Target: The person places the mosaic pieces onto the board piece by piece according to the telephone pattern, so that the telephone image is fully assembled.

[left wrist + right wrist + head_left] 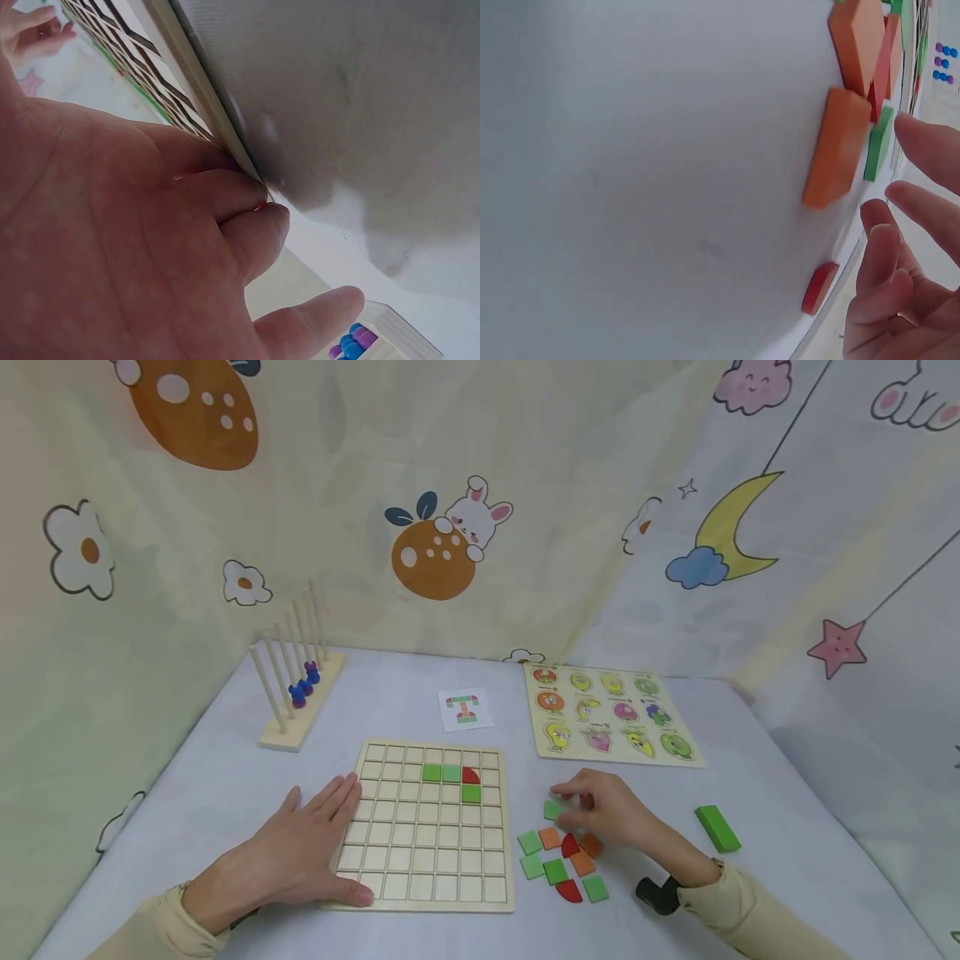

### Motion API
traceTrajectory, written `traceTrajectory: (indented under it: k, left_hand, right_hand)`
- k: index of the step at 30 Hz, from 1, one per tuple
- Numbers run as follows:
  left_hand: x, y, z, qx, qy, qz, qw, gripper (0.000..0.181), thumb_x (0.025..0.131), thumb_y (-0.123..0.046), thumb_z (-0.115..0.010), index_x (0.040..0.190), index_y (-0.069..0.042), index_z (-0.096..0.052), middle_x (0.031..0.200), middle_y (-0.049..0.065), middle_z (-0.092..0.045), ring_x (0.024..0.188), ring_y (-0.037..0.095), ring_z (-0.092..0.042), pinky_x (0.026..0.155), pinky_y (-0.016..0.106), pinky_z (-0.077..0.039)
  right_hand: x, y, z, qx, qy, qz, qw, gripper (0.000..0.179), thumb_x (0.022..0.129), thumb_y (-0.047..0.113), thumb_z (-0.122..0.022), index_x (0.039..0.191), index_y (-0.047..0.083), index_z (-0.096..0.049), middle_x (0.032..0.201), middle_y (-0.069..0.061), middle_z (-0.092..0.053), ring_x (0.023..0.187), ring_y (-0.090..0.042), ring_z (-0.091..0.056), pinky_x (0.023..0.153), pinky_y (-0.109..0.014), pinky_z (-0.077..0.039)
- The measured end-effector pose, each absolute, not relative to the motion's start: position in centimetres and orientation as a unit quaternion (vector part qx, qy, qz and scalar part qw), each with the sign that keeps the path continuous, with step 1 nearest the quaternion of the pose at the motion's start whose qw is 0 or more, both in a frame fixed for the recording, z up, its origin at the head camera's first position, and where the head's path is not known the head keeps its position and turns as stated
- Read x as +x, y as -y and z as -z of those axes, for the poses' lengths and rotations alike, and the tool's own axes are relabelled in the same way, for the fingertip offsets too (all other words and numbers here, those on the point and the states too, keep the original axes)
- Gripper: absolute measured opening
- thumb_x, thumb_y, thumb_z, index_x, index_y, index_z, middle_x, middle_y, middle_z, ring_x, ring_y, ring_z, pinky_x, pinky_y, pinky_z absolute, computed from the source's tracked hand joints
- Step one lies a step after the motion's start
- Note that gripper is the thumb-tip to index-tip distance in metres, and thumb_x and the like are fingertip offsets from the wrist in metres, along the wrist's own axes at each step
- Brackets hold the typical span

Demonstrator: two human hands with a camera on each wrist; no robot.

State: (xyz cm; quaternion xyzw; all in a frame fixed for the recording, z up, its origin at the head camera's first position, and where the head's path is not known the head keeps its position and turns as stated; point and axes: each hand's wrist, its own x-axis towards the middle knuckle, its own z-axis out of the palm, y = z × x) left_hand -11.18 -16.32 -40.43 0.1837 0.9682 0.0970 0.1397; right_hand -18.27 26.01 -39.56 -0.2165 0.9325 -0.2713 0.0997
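My left hand [292, 847] lies flat with spread fingers over the left edge of a wooden grid board [447, 862], its thumb at the lower left corner. In the grid sit green tiles [471, 793] and a red quarter-round tile [470, 775]. To the right of the board, my right hand [611, 810] hovers over loose tiles, thumb and forefinger apart around a green tile [553, 810]. In the right wrist view that hand's fingers [922, 214] show nothing held; an orange tile [836, 148] and a small red tile [820, 288] lie nearby on the table.
A pattern card [466, 710] lies behind the board. Further right is a fruit puzzle board [615, 714]. At the back left stands a peg rack [300, 718] with blue and purple beads. A green block [717, 828] and a black object [657, 896] lie right of the tiles.
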Motion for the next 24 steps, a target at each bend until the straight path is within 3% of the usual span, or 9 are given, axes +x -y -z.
traceTrajectory:
  k: [24]
  left_hand:
    - [-11.21,16.44,40.59,0.187,-0.968,-0.099,0.136,0.146,0.061,-0.096,-0.061,0.159,0.007,-0.025,0.169,0.025,-0.021,0.156,0.044,-0.025,0.111,0.082,-0.018]
  right_hand:
    - [-17.75,-25.06,39.86,-0.247,-0.931,0.247,0.108,0.036,0.088,0.01,-0.08,0.123,0.005,-0.075,0.095,0.001,-0.062,0.078,-0.004,-0.05,0.062,-0.019,-0.046]
